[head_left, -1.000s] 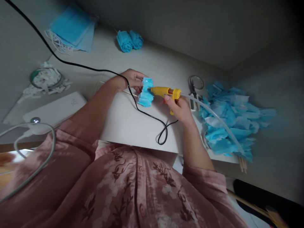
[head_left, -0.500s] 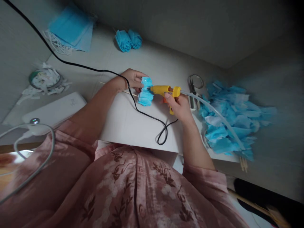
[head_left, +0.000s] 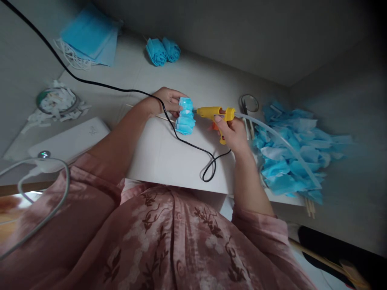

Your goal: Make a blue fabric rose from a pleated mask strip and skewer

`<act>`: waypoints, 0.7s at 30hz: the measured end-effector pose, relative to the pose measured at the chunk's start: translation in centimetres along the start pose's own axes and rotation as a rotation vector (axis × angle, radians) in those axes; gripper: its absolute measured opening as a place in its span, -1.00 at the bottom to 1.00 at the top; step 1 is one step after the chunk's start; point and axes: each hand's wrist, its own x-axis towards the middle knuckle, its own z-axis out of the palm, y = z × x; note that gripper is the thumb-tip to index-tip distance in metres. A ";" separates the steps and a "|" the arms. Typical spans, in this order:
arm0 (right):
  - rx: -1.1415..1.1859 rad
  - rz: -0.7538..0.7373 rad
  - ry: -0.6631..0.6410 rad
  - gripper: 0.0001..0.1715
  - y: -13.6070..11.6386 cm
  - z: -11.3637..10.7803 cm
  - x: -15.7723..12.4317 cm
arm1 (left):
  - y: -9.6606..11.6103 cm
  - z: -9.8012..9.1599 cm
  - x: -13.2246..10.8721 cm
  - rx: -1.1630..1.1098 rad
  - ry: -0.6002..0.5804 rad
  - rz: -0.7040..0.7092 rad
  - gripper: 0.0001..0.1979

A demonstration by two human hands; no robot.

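My left hand is closed on a pleated blue flower of mask-like fabric, pinching its upper left side. A thin wooden stick runs out to the left below that hand. In my right hand is a yellow glue gun, its nozzle pointing left at the flower's right edge. From the gun's back a long translucent glue stick curves away to the right. The gun's black cord loops over the table and crosses my left wrist.
Two rolled blue roses lie at the back, near stacked face masks. Left are a bowl of white scraps and a white power bank. Right are scissors, a tape ring and a heap of blue pieces.
My right hand has drawn the glue gun a little to the right, so its nozzle has moved back from the flower's middle. The cord's loop shifted with it. My left hand stays nearly still.
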 end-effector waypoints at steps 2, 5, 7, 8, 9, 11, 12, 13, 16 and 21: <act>-0.001 0.004 0.011 -0.34 -0.1 -0.2 0.0 | 0.0 0.0 0.0 0.005 0.001 0.006 -0.53; 0.034 0.019 0.005 -0.32 -0.3 -0.4 -0.1 | -0.2 -0.2 0.1 0.009 -0.018 0.037 -0.56; 0.062 0.032 -0.010 -0.30 -0.5 -0.2 -0.2 | -0.4 -0.4 0.3 0.003 -0.030 0.047 -0.55; 0.071 0.036 -0.019 -0.29 -0.6 -0.1 -0.3 | -0.5 -0.5 0.3 -0.001 -0.034 0.051 -0.54; 0.075 0.039 -0.033 -0.28 -0.7 0.0 -0.3 | -0.6 -0.6 0.4 -0.006 -0.038 0.055 -0.53; 0.070 0.037 -0.055 -0.25 -0.7 0.3 -0.4 | -0.6 -0.6 0.5 -0.012 -0.040 0.058 -0.52; 0.064 0.034 -0.065 -0.25 -0.7 0.5 -0.4 | -0.6 -0.6 0.5 -0.013 -0.037 0.053 -0.51; 0.060 0.031 -0.068 -0.25 -0.6 0.7 -0.4 | -0.6 -0.5 0.5 -0.011 -0.033 0.043 -0.51; 0.082 0.029 -0.070 -0.26 -0.6 1.1 -0.3 | -0.3 -0.3 0.3 -0.002 -0.032 0.017 -0.52; 0.135 0.025 -0.069 -0.28 -1.0 1.5 -0.2 | 0.4 0.0 -0.2 0.021 -0.007 0.002 -0.54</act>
